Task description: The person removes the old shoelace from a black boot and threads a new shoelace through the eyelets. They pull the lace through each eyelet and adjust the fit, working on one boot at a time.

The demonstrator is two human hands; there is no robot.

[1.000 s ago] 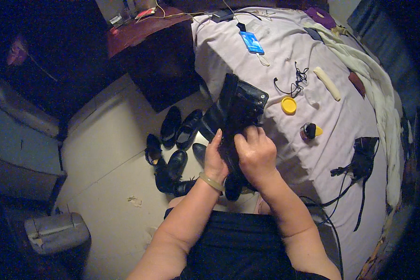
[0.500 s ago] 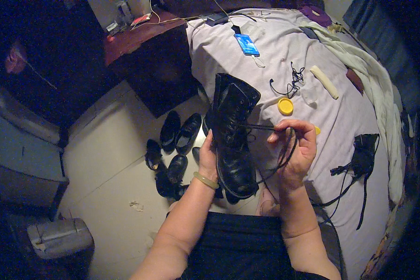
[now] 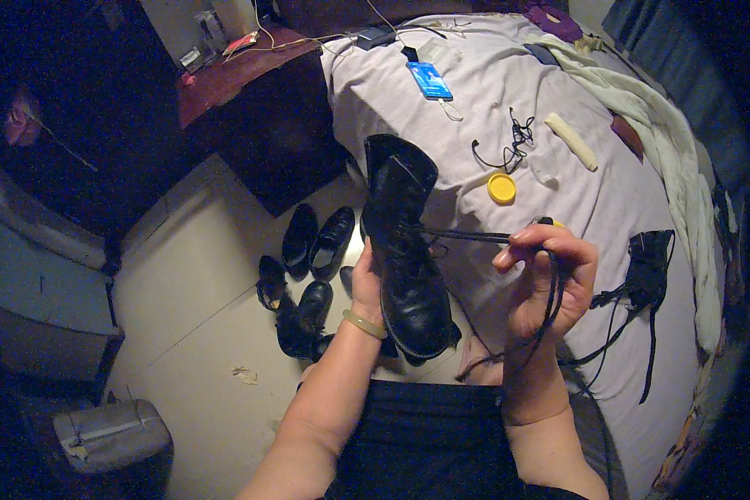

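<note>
A black leather lace-up boot (image 3: 408,275) is held up over my lap, its shaft pointing away and its toe toward me. My left hand (image 3: 367,287), with a pale bangle (image 3: 365,324) on the wrist, grips the boot along its left side; most of the fingers are hidden behind it. Between thumb and fingers my right hand (image 3: 554,279) pinches the black shoelaces (image 3: 467,237), stretched nearly straight from the boot's front. Their loose ends hang down past my palm and wrist.
On the pale bedsheet lie a lit phone (image 3: 430,81), tangled black cord (image 3: 517,146), a yellow lid (image 3: 501,188), a cream stick-shaped object (image 3: 572,142) and a black strappy item (image 3: 648,267). Several black shoes (image 3: 333,242) stand on the tiled floor. A grey lidded bin (image 3: 112,435) is at lower left.
My right hand has moved right, drawing the laces out longer and tauter. The boot has turned slightly in my left hand and shifted a little left.
</note>
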